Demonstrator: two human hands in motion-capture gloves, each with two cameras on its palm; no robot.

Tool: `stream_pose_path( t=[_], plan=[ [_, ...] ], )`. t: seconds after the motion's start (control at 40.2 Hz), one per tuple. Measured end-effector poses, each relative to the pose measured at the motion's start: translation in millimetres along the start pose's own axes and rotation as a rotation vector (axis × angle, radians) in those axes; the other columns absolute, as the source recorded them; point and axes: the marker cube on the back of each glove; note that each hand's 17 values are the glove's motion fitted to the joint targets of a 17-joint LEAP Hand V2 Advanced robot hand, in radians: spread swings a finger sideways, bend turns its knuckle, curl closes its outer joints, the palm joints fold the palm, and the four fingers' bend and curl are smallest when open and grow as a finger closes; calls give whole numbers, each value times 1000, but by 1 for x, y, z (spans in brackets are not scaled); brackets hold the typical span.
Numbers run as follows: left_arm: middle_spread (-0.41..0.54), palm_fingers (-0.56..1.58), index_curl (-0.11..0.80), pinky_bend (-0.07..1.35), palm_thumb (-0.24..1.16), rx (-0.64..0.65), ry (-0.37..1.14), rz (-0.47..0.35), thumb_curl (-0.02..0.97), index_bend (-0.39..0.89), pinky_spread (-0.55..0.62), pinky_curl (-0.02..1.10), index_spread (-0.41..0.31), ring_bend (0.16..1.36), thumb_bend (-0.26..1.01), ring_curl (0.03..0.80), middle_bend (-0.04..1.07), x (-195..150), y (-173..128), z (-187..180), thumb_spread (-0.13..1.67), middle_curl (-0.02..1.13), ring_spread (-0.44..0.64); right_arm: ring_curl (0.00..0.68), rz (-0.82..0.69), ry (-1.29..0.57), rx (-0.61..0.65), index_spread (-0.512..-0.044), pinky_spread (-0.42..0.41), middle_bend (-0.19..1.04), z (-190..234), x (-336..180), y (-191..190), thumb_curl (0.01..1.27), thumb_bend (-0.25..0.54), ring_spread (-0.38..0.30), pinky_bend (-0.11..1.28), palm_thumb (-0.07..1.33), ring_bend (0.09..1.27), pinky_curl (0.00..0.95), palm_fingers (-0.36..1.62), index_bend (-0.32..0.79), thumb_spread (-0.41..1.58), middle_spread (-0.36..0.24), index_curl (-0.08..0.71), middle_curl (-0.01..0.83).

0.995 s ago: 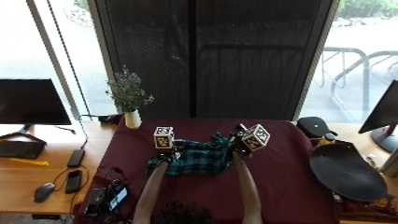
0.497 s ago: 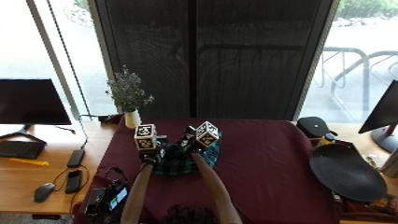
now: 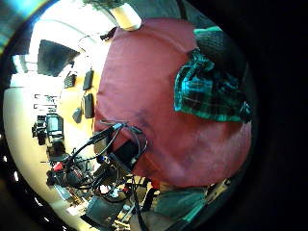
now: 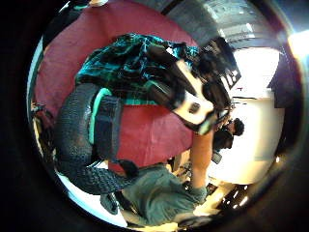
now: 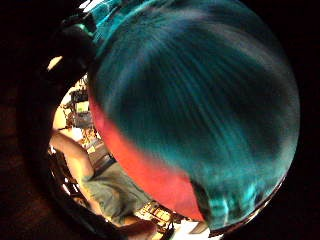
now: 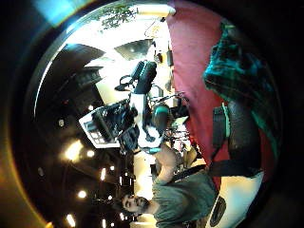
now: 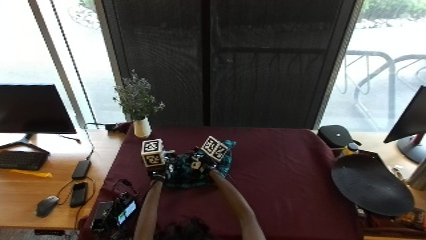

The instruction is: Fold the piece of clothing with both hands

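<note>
Worktop (image 7: 286,165) has a dark red cloth over it, and right behind it there's a big dark mesh screen (image 7: 226,60) with bright daylight windows (image 7: 46,45) on both sides. Left of the worktop sits a wooden desk (image 7: 26,187) with a monitor (image 7: 33,110), keyboard (image 7: 20,160) and mouse (image 7: 46,205); a white vase of dried flowers (image 7: 140,125) stands at the back left corner.

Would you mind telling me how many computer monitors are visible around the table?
2: one monitor on the desk at left, another monitor partly cut off at the right edge. Others may be hidden.

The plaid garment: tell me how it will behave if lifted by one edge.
The plaid garment lies bunched in soft folds on the maroon tablecloth, so it will probably droop and unfold. It looks thin, likely light. Both hands, left hand and right hand, are on it, which suggests one grip won't keep folds.
</note>
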Motion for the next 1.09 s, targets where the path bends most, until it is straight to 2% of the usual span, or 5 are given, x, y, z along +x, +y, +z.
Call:
stream_pose_path(
  t=[0.099, 0.273, 0.423, 0.646, 1.094],
  plan=[
    [-19, 475, 317, 359, 304, 11, -29, 16, 265, 129, 222, 382, -89, 525, -3, 358, 218, 11, 0, 8, 1332, 430, 115, 440, 2, 361, 145, -278, -24, 181, -40, -1, 30, 577, -5, -90, 687, 994, 546, 386, 562, 119, 1032, -83, 281, 324],
    [-18, 480, 317, 352, 324, 9, -53, 56, 266, 130, 222, 385, -89, 520, -4, 356, 216, 42, -1, 18, 1350, 433, 115, 384, 238, 914, 248, -280, 94, 210, -111, -2, 96, 536, -29, -58, 596, 921, 439, 338, 634, 180, 1172, -62, 306, 345],
    [-18, 476, 318, 352, 330, 10, -51, 84, 265, 132, 221, 389, -89, 512, -7, 352, 211, 62, 3, 20, 1356, 434, 116, 366, 380, 1114, 308, -296, 172, 197, -153, 43, 105, 493, -26, -16, 527, 838, 335, 325, 572, 192, 1236, -61, 341, 357],
    [-18, 479, 318, 348, 329, 19, -69, 90, 264, 134, 221, 393, -88, 510, -9, 350, 202, 70, 12, 22, 1357, 437, 117, 341, 465, 968, 505, -312, 224, 165, -195, 64, 139, 467, -13, 15, 462, 835, 258, 306, 562, 194, 1277, -72, 370, 352],
    [-18, 479, 321, 342, 330, 5, -46, 105, 268, 136, 230, 399, -89, 495, -8, 343, 198, 77, 12, 22, 1354, 442, 129, 344, 449, 705, 556, -309, 234, 141, -203, 87, 148, 440, -9, 39, 446, 836, 226, 322, 591, 189, 1302, -62, 402, 322]
  ],
)
